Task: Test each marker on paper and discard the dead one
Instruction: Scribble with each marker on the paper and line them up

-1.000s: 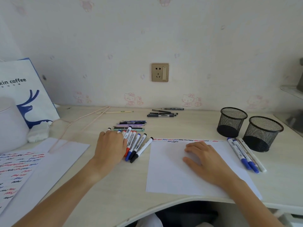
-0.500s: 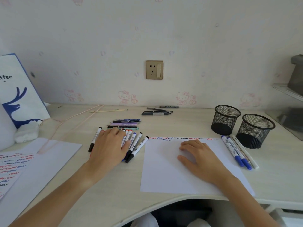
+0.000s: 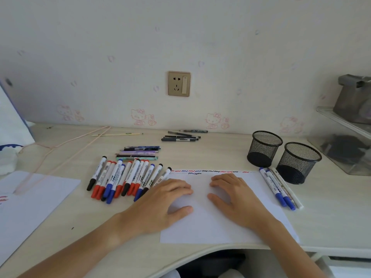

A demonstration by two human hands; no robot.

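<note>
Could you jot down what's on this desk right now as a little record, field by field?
hands: left hand and right hand rest flat on the test sheet, holding nothing
test sheet: white, squiggles along its far edge
marker pile: red, blue and black caps, left of the sheet
set-aside markers: on the sheet's right
mesh pen cups: two, black, upright, far right
pens: near the wall

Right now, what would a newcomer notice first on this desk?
Both hands, left hand and right hand, rest flat on the white paper, with squiggles along its far edge. A row of markers lies left of it; two mesh cups stand to the right.
</note>
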